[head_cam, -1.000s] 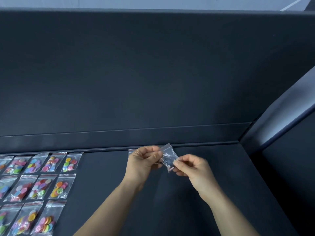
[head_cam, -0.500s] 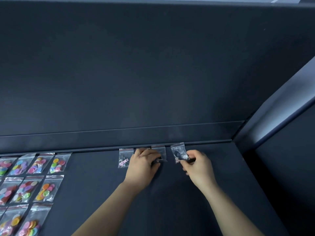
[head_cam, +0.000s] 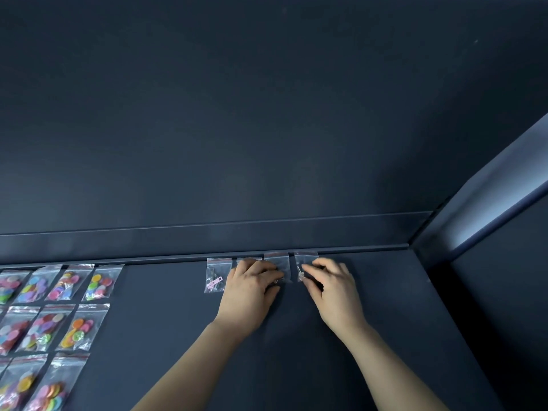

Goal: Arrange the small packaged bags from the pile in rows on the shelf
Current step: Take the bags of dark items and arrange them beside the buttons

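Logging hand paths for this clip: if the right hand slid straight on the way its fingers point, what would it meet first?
Right hand seems to touch the rightmost clear bag; carrying on leftward, it would probably reach the neighbouring bag under the left hand.

Lying at centre: four small clear bags (head_cam: 215,275) of zipper pulls. Lying in three rows at left: at least nine bags of coloured discs (head_cam: 102,282), more being cut off by the frame edge. Working: two hands, left hand (head_cam: 252,289) and right hand (head_cam: 333,287).
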`<action>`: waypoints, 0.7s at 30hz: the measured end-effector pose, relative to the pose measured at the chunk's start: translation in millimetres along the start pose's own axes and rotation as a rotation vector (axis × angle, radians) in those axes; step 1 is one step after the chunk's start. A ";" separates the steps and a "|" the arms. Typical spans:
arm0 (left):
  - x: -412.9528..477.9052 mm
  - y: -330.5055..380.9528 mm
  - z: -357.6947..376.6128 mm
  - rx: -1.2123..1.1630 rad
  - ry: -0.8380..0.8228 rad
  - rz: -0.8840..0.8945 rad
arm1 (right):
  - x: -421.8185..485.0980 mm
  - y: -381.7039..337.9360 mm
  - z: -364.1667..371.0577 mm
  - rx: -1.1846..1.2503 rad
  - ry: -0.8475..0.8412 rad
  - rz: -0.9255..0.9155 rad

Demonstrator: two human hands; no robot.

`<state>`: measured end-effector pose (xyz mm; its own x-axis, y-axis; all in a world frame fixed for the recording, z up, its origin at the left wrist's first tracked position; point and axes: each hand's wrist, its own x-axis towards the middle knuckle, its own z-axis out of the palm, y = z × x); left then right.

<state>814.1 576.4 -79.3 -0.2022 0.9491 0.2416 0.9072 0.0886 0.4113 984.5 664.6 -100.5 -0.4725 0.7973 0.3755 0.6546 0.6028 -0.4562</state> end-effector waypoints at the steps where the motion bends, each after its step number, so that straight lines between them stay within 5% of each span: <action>1: 0.1 -0.1 -0.1 -0.003 0.000 0.000 | -0.1 0.1 1.2 -0.003 0.002 -0.003; 16: -0.1 0.3 -3.2 -0.073 0.005 -0.013 | -4.7 -4.1 -5.3 0.022 0.006 0.031; 21: -17.4 8.4 -32.0 -0.417 0.087 -0.292 | -3.6 -25.9 -18.6 0.461 0.006 0.333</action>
<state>813.5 550.9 -51.9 -0.4714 0.8725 0.1289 0.5875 0.2017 0.7837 980.2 645.6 -75.1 -0.2805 0.9472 0.1555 0.4420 0.2713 -0.8550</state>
